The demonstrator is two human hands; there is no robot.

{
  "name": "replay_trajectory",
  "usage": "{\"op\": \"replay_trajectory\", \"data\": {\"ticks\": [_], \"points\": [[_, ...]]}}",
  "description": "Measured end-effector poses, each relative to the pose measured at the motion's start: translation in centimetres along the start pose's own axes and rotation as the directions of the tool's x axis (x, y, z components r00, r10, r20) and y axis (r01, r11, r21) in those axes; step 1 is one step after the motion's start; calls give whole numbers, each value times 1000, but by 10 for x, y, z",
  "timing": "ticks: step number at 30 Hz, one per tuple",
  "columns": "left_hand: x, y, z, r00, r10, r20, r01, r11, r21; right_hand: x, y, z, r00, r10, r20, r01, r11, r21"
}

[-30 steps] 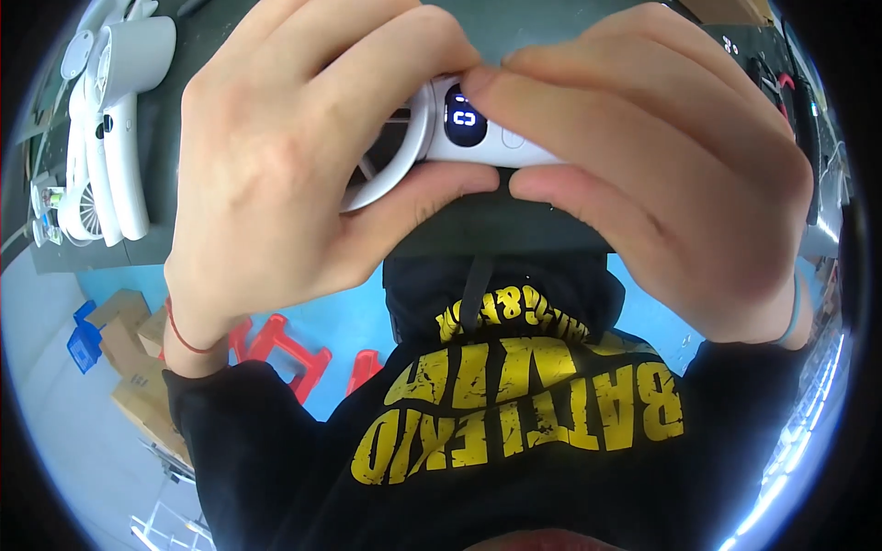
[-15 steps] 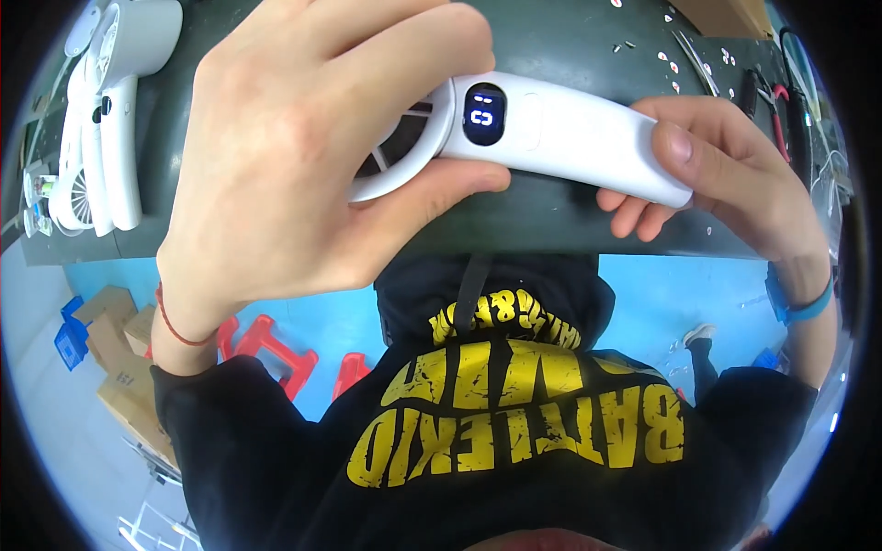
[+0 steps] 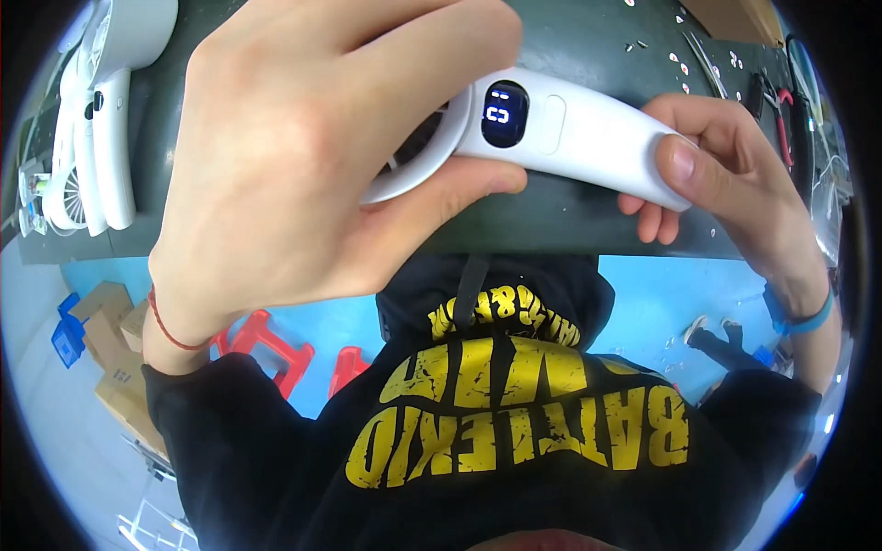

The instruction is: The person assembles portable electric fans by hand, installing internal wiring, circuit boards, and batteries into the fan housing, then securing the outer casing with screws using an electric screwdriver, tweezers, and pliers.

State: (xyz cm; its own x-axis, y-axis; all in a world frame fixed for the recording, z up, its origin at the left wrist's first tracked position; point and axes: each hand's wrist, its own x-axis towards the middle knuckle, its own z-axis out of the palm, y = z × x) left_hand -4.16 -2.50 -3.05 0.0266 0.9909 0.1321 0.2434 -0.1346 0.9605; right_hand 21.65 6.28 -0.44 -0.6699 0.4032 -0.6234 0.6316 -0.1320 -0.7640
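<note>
A white handheld fan (image 3: 597,138) is held between my two hands above the dark table. My left hand (image 3: 294,156) wraps round its round head, hiding most of the grille; the thumb lies along the lower side where head meets handle. At the other end, my right hand (image 3: 726,165) grips the handle's tip, thumb on top and fingers underneath. A small oval display (image 3: 504,114) glows with white-blue marks near the head. Beside it on the handle is an oval outline (image 3: 552,125).
More white handheld fans (image 3: 112,147) lie at the table's left. Tweezers (image 3: 706,66), red-handled pliers (image 3: 785,119) and small scattered bits are at the far right, near a cardboard box (image 3: 735,18). Below are red stools (image 3: 276,349), cartons (image 3: 115,340) and another person's legs (image 3: 721,342).
Both hands have shifted slightly right with the fan, the left more than the right. More of the other person's legs and feet shows at the right.
</note>
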Motion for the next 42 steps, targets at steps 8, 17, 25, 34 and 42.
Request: {"op": "replay_trajectory", "data": {"ticks": [8,17,25,34,42], "points": [[4,6,1,1000,-2,19,3,1000,-30,4,6,1,997,-68,-34,68,998,-8],[-2,12,-1,997,75,-18,-75,997,1,9,-15,11,996,-76,41,76,997,-11],[3,-9,5,995,70,-69,-70,998,1,18,-24,23,994,-12,104,14,1000,-25],[3,4,4,994,83,-69,-83,997,2,20,-26,28,997,-30,67,33,998,-47],[-13,13,0,984,144,-103,-142,990,22,-6,-15,30,985,-167,51,153,965,213]]}}
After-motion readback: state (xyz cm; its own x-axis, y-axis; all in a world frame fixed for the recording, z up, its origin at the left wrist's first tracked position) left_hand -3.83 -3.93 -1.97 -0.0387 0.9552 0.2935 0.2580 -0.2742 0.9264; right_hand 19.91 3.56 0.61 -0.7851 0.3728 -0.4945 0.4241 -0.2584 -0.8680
